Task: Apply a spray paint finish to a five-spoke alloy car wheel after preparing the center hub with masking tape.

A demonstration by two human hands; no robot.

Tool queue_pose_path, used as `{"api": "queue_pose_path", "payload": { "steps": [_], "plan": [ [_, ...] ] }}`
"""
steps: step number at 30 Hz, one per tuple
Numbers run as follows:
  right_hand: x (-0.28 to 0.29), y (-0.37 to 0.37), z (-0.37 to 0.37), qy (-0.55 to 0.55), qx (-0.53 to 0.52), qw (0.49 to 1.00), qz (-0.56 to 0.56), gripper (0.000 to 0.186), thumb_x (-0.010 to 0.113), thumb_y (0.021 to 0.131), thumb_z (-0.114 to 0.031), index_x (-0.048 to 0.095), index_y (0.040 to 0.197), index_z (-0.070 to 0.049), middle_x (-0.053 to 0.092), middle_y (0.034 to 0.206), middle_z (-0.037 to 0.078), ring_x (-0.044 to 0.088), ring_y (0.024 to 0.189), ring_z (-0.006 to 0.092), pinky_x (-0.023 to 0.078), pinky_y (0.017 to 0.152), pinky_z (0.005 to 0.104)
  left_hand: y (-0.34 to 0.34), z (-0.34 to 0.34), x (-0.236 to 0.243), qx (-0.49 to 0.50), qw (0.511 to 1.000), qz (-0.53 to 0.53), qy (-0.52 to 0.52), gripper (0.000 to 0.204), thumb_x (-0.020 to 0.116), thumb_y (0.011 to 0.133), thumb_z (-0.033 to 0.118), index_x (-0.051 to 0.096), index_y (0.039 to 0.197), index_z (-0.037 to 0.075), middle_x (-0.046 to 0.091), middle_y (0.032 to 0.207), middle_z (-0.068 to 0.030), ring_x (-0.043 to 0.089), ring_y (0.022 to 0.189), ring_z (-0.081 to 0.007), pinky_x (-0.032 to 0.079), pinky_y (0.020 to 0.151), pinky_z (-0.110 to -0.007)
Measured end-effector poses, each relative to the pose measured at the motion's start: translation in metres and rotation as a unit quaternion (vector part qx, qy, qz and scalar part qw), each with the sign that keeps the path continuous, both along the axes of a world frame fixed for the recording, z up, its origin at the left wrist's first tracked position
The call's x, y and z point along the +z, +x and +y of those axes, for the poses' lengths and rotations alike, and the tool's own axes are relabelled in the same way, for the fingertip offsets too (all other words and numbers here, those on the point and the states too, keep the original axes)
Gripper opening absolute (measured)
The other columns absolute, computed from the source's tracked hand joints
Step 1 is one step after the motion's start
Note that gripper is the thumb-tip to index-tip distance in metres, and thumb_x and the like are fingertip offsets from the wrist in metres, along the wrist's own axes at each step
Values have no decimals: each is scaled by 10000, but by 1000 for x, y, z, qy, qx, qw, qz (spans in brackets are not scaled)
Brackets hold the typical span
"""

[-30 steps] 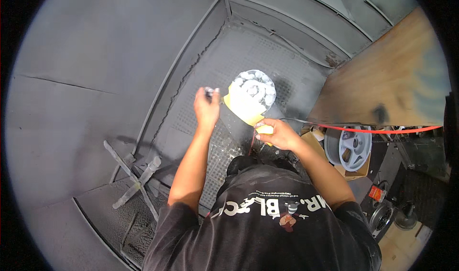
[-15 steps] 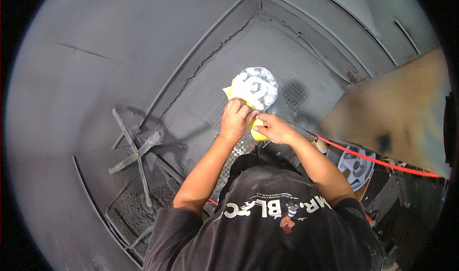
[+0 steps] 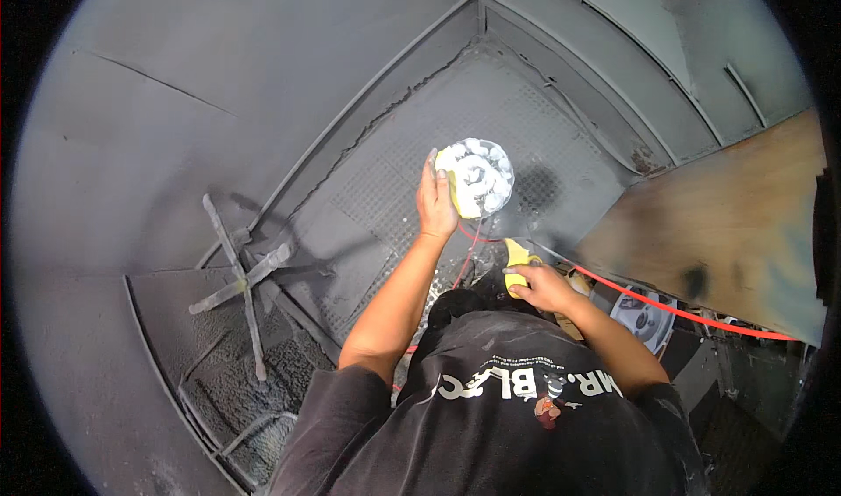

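Observation:
A brightly lit round disc (image 3: pixel 484 174) with a white-and-grey pattern is in front of me at mid-picture. Yellow masking tape (image 3: pixel 455 191) lines part of its left and near rim. My left hand (image 3: pixel 435 200) curls along that taped rim, fingers pressed against it and partly hidden. Nearer my body and to the right, my right hand (image 3: pixel 541 287) grips a yellow tape roll (image 3: pixel 515 283). A loose, curved strip of tape (image 3: pixel 515 253) sticks up from it. Between the roll and the disc is a gap.
A grey-coated cross-shaped stand (image 3: pixel 246 283) is at the left. Across the right runs a red hose (image 3: pixel 666 298), near a leaning brown board (image 3: pixel 714 225). Behind the hose lies a silver wheel (image 3: pixel 644 319). Grey walls (image 3: pixel 263 67) enclose the grated floor (image 3: pixel 385 172).
My hands were together at the disc's near edge; now they are apart. The right hand has drawn back toward my body with the tape roll, and the left has moved up the disc's left rim.

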State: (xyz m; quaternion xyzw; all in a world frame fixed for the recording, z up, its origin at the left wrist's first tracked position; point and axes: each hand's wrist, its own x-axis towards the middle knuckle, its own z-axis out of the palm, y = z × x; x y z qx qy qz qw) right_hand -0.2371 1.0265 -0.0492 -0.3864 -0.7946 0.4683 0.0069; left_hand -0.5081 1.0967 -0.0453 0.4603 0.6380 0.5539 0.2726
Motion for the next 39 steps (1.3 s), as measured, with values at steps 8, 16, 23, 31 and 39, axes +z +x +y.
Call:
{"api": "queue_pose_path", "payload": {
  "steps": [8, 16, 23, 31, 39],
  "plan": [
    [-3, -5, -26, -175, -312, 902, 241, 460, 566, 874, 81, 556, 1326, -6, 661, 1107, 60, 616, 1005, 127, 484, 898, 284, 19, -94, 2, -116, 991, 15, -70, 560, 378, 1068, 243, 244, 1527, -50, 364, 1528, -257, 361, 1437, -349, 279, 1181, -421],
    [29, -47, -33, -211, -286, 892, 280, 420, 497, 835, 101, 603, 1230, 4, 705, 1085, 88, 669, 1032, 159, 501, 939, 305, -22, -80, -10, -203, 945, -233, -108, 542, 399, 1090, 395, 385, 1427, -30, 629, 1197, -127, 605, 975, -185, 474, 898, -347],
    [73, -71, -22, -168, -187, 932, 262, 432, 481, 780, 102, 629, 1170, -9, 727, 1039, 99, 693, 987, 162, 526, 914, 320, -34, -71, 10, -342, 891, -205, -217, 397, 540, 1048, 366, 685, 987, 1, 703, 906, -54, 613, 832, -109, 491, 764, -286],
    [136, -100, -12, -88, -145, 896, 411, 334, 708, 803, -32, 653, 1132, -6, 749, 1047, 113, 712, 957, 173, 539, 894, 329, -53, -37, 66, -280, 941, -89, -170, 121, 704, 945, 90, 656, 871, 7, 676, 801, 1, 578, 755, -70, 488, 675, -271],
    [91, -86, 0, -261, -245, 913, 196, 332, 748, 891, -102, 594, 1184, -72, 673, 853, 25, 643, 725, 110, 529, 666, 286, -92, 47, 63, -163, 971, 111, -139, 218, 778, 866, 178, 680, 838, -15, 623, 676, -97, 536, 602, -155, 450, 584, -336]
  ]
}}
